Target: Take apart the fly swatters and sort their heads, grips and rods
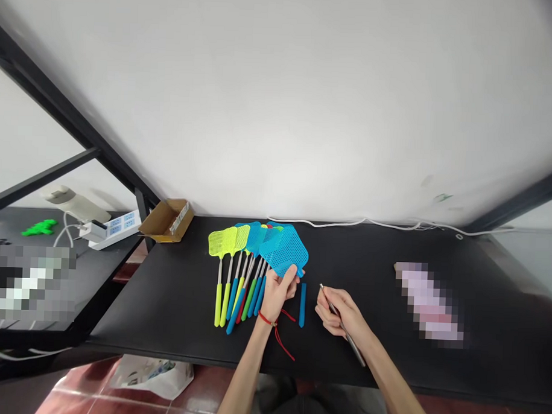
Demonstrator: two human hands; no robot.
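1. Left hand (277,294): fingers (292,275) curled close together, clamped on the lower edge of a blue mesh fly swatter head (286,249). Head is tilted and overlaps the others.
2. Right hand (338,312): fingers (327,306) pinched together on a thin metal rod (347,337). Rod runs diagonally across the palm, one tip out past the fingertips, other end toward the worktop (185,324).
3. Blue handle grip (302,304) lies on the worktop between the hands, touching neither.
4. Fanned fly swatters (241,278) lie just beside the left hand, with yellow-green and blue heads overlapping and yellow, blue, green and red handles pointing toward the person.
5. Red string bracelet (266,319) on the left wrist, cords trailing onto the worktop.
6. Cardboard box (167,221) at the back-left corner of the worktop; white cable (361,222) along the back edge. Pixelated item (426,300) on the right, too blurred to tell.
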